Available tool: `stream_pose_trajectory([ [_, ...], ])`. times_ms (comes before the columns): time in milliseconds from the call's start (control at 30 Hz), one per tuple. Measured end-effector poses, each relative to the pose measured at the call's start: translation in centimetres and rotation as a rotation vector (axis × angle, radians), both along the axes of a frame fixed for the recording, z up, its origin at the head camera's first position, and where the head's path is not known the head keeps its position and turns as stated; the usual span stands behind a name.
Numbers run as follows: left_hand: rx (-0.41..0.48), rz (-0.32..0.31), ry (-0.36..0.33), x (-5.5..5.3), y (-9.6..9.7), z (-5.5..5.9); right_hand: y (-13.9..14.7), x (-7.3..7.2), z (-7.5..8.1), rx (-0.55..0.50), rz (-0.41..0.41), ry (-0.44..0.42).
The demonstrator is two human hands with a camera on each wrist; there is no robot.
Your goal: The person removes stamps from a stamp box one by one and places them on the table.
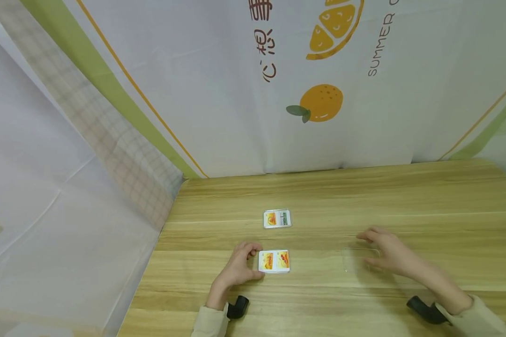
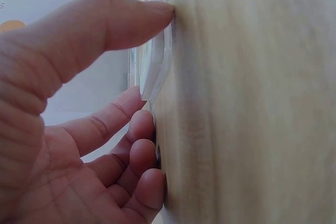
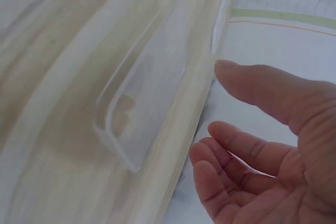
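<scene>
My left hand (image 1: pixel 237 266) holds the left end of a flat clear plastic case (image 1: pixel 274 261) on the table, thumb at its near corner and index finger at its far corner. Two small orange and yellow pictures on white show inside the case. In the left wrist view the case (image 2: pixel 154 72) is seen edge-on between thumb and index finger, the other fingers curled beside the tabletop. My right hand (image 1: pixel 390 252), fingers loosely bent and holding nothing, hovers over a transparent plastic cover (image 1: pixel 351 260) lying on the table. The right wrist view shows the cover (image 3: pixel 155 85) apart from the fingertips.
Behind the held case lies a similar clear case (image 1: pixel 277 218) with an orange and a green picture. A wood-grain table (image 1: pixel 320 304) bears everything. White printed cloth (image 1: pixel 219 93) hangs at its back edge and along the left.
</scene>
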State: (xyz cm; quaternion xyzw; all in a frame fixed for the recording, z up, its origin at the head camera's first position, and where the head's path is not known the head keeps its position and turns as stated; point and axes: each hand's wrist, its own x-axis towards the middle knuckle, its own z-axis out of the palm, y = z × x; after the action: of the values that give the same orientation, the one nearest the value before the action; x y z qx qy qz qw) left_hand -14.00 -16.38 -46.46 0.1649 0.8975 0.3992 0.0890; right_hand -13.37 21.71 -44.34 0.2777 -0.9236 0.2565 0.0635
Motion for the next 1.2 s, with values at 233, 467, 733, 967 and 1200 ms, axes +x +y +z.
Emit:
stream_pose_trajectory([
  [233, -0.002, 0.002, -0.001, 0.0, 0.0, 0.0, -1.1, -0.3, 0.4, -0.017, 0.033, 0.011],
  [467, 0.004, 0.001, -0.003, 0.1, 0.0, 0.1, -2.4, -0.6, 0.8, -0.042, 0.056, -0.019],
  [733, 0.002, 0.003, -0.002, 0.0, 0.0, -0.1, -3.5, -0.9, 0.8, -0.061, 0.063, -0.014],
  [967, 0.003, 0.004, -0.002, -0.1, 0.0, -0.2, -4.1, -1.0, 1.2, -0.077, 0.078, -0.062],
  [1200, 0.007, 0.001, 0.006, 0.0, 0.0, -0.1, -4.8, -1.2, 1.0, -0.092, 0.105, -0.053],
])
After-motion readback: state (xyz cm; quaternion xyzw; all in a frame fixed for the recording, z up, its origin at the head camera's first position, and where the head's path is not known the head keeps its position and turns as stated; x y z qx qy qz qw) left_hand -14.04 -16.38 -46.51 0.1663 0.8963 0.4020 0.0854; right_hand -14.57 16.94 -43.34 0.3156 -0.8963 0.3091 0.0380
